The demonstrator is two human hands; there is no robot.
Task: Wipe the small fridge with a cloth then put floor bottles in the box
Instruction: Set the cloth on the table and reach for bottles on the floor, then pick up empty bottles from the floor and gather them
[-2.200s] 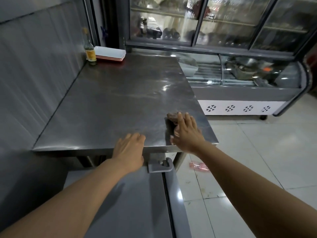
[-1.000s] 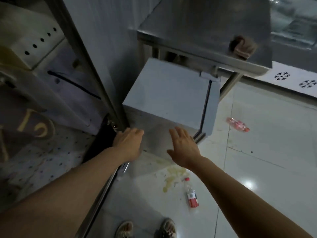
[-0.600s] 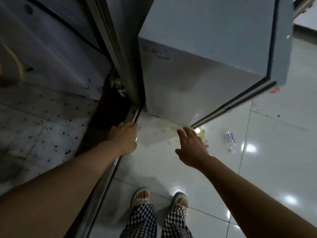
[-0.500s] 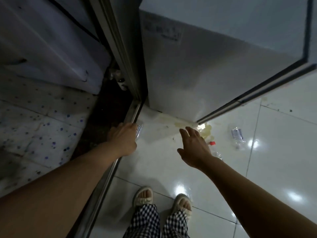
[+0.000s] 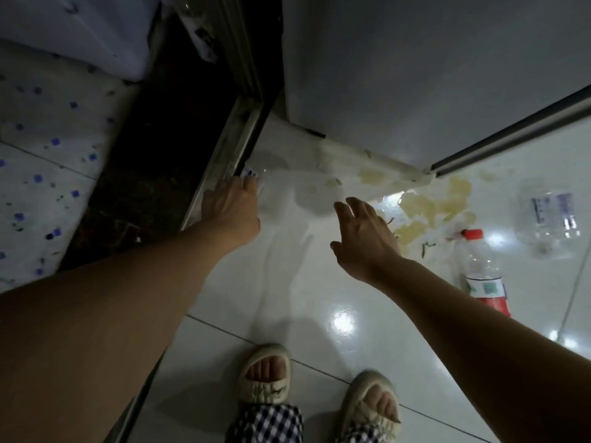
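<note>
Left hand (image 5: 235,204) reaches down to a clear bottle (image 5: 256,177) lying on the floor against the metal door track (image 5: 224,155), fingertips at it but grip hidden, so whether closed on it cannot be told; right hand (image 5: 363,238) hovers with fingers spread, holding nothing. Advice: draw the bottle away from the track before curling fingers round its body. Also on the floor (image 5: 287,298): red-capped bottle (image 5: 483,276) and clear labelled bottle (image 5: 551,215) beyond the right hand, yellowish spill (image 5: 425,206) at the small fridge (image 5: 415,75) corner, a slip hazard; box not in view.
</note>
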